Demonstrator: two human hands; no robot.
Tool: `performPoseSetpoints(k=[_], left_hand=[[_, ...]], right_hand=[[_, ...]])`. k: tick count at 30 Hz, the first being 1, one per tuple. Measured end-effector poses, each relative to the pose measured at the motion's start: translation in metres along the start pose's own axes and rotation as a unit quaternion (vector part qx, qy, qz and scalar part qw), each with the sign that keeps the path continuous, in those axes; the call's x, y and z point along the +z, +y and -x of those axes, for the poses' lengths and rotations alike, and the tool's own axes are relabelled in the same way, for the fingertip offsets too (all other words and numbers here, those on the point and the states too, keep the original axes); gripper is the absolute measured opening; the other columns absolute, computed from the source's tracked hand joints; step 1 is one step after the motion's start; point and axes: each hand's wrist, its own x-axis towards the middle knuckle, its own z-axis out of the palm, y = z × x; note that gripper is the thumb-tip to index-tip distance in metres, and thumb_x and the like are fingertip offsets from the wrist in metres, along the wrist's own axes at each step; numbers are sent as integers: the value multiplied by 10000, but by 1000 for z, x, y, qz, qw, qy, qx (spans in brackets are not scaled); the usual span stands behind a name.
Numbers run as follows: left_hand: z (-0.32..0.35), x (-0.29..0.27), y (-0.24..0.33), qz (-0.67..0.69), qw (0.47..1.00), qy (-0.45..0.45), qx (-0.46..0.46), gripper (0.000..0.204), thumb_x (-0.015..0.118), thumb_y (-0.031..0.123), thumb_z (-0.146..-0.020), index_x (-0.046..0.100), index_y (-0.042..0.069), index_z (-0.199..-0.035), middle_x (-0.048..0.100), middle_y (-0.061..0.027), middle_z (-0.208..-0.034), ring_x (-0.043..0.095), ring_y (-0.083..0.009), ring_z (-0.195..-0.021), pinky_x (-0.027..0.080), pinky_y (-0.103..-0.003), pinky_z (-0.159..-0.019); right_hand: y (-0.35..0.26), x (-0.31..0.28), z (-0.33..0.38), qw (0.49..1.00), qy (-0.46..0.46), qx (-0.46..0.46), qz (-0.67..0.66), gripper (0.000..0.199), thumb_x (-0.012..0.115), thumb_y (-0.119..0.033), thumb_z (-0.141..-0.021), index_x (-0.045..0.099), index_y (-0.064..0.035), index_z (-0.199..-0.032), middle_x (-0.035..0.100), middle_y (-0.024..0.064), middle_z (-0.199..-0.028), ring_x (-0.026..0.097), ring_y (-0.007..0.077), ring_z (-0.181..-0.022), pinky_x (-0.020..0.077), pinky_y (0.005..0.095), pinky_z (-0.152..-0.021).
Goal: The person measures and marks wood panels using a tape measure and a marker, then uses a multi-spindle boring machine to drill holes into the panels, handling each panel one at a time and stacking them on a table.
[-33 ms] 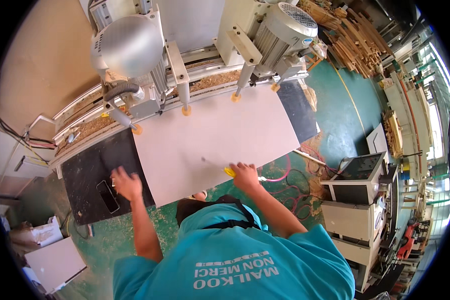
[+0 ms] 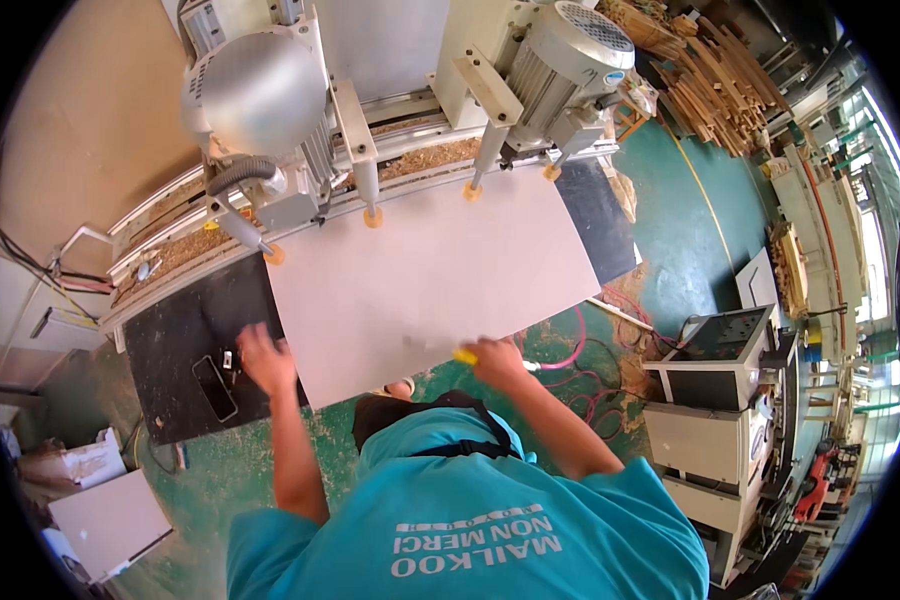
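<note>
A large pale board point(image 2: 430, 280) lies flat on the black machine table point(image 2: 180, 330). Over the board's near edge, my right hand point(image 2: 500, 364) is closed on a yellow air blow gun point(image 2: 465, 356); a pink hose point(image 2: 570, 345) trails from behind that hand. My left hand point(image 2: 268, 362) is at the board's left edge with its fingers apart and nothing seen in them. Left of it on the black top lie a phone point(image 2: 215, 388) and a small white piece point(image 2: 227, 359). Several rods with orange-yellow tips, such as this clamp rod point(image 2: 373, 215), come down at the board's far edge.
Two motor units, a left motor point(image 2: 260, 95) and a right motor point(image 2: 570, 70), stand beyond the board. Wood chips point(image 2: 425, 160) fill the rail behind it. On the right are a cabinet point(image 2: 715, 360) and stacked wood strips point(image 2: 715, 80). Hoses lie on the green floor point(image 2: 680, 240).
My left hand has moved right, away from the phone and toward the board's edge, uncovering the small white piece. My right hand has shifted slightly right and nearer me with the blow gun.
</note>
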Motion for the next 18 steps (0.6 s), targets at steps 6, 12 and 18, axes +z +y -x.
performPoseSetpoints(k=[6, 12, 18], left_hand=[[92, -7, 180, 138, 924, -291, 207, 802, 821, 298, -670, 489, 230, -1396, 314, -99, -1535, 243, -362, -1441, 206, -713, -1079], [72, 7, 219, -62, 882, -428, 189, 1171, 838, 342, -599, 150, 399, -1544, -20, -55, -1647, -22, -381, -1501, 88, -790, -1066], [61, -9, 251, -148, 837, -489, 198, 1283, 857, 405, -596, 3, 399, -1554, -119, -76, -1639, -61, -403, -1494, 177, -754, -1081]], right_hand=[[180, -18, 132, 936, 163, 309, -26, 516, 678, -591, -773, 727, -85, -863, 709, 159, -803, 692, 340, -769, 535, 453, -656], [267, -67, 296, 672, 383, 131, -620, 401, 656, -387, -896, 615, -62, -1127, 642, 62, -970, 632, 183, -793, 520, 308, -676], [323, -76, 430, 792, 410, -39, -450, 522, 680, -459, -859, 604, 0, -1098, 594, 111, -836, 553, 260, -738, 473, 412, -751]])
